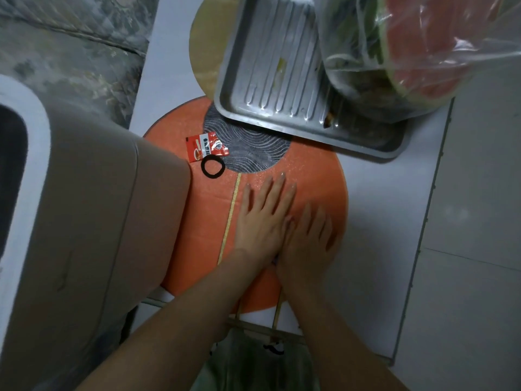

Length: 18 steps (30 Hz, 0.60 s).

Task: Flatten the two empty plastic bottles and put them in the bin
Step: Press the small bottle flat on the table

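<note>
Both hands are lying flat and spread on the round orange mat (pixel 315 176), palms down, the right hand (pixel 307 244) overlapping the edge of the left hand (pixel 262 221). They are pressing, not pinching; the fingers of both are splayed, gripping nothing I can see. If a plastic bottle is under those palms, it is completely covered, and I cannot tell whether one is there at all. Only a small dark sliver is showing at the heels of the hands, too little to name.

The risk, as I judge it: a bottle squashed under stacked palms on a smooth mat could squirt out sideways, toward the table edge to the right of the hands or forward into the steel tray (pixel 282 88) just past the fingertips. A cap left on would be trapping air and making it spring back. The mat could also slide on the white table (pixel 380 249), since part of it is overhanging the near edge.

Just beyond the left fingertips a red sauce sachet (pixel 205 146) and a black hair tie (pixel 213 168) are lying, close enough to get swept off. A bagged watermelon piece (pixel 439 46) is sitting in the tray beyond. The large beige appliance (pixel 93 221) left of the hands is cut off. No bin is clearly showing; the green bag (pixel 248 362) below the wrists may line one, though I can't say.
</note>
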Tool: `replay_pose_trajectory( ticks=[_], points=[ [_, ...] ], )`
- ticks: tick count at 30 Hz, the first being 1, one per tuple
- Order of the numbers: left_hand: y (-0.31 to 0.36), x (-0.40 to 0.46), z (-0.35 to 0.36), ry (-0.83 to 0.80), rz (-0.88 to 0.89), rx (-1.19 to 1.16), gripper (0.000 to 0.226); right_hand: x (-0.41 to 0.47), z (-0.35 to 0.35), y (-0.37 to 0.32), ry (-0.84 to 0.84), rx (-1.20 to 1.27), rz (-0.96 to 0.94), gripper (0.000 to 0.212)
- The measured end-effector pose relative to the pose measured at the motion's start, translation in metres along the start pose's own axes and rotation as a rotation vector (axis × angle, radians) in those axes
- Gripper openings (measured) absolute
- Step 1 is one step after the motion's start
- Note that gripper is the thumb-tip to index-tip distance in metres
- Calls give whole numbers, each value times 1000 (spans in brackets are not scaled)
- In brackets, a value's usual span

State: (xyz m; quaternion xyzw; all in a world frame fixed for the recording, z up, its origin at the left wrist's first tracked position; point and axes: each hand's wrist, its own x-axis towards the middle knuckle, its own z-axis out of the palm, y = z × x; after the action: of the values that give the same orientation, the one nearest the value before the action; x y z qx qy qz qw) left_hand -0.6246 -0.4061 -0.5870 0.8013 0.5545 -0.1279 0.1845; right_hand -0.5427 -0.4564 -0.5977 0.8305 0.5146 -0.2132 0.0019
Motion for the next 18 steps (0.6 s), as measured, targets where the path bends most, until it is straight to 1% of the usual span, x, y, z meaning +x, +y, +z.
replay_pose_trajectory(
  ticks=[5,8,14,18],
  points=[
    [0,4,1,-33,-1,-49,56,-1,4,-3,27,-78,28,60],
    [-1,5,1,-72,20,-42,57,0,5,-3,56,-114,34,56],
    [-1,7,1,-85,22,12,59,6,15,-6,150,-138,65,45],
    [0,7,3,-81,14,37,60,7,13,-7,129,-156,65,47]
  ],
)
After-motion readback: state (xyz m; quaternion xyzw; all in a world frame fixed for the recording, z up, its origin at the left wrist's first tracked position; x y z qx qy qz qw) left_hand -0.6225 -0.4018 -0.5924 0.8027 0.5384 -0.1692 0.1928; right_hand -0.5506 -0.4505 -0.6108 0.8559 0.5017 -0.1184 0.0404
